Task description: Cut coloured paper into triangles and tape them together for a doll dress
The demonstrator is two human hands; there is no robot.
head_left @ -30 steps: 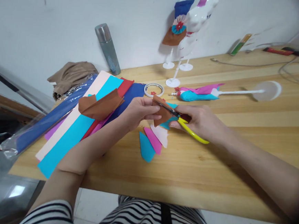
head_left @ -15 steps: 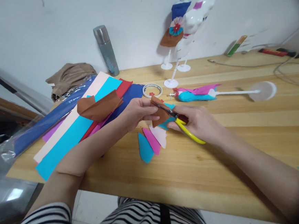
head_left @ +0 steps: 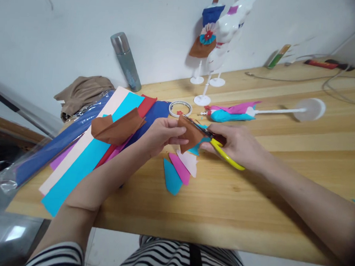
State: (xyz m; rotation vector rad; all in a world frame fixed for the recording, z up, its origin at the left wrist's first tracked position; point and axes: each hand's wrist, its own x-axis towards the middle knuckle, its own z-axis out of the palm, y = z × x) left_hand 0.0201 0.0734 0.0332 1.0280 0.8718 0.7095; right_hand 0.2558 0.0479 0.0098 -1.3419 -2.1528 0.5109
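Note:
Between thumb and fingers, my left hand pinches a small brown piece. My right hand is closed on scissors with yellow handles, whose blades lie along the upper edge of the brown piece. A light blue piece shows behind the brown one, by my right fingertips. Just below my hands, a teal piece, a magenta piece and a pale pink piece lie fanned out on the wooden table. A larger folded brown piece rests on coloured strips at the left.
Behind my hands are a tape roll and a dressed mannequin lying on its side. White mannequins stand near the wall. A grey flask, a brown cloth, a green tube and a cable are further back.
The scissors and my right hand have shifted very slightly relative to the brown piece, which now shows more of its face. Both hands keep their holds.

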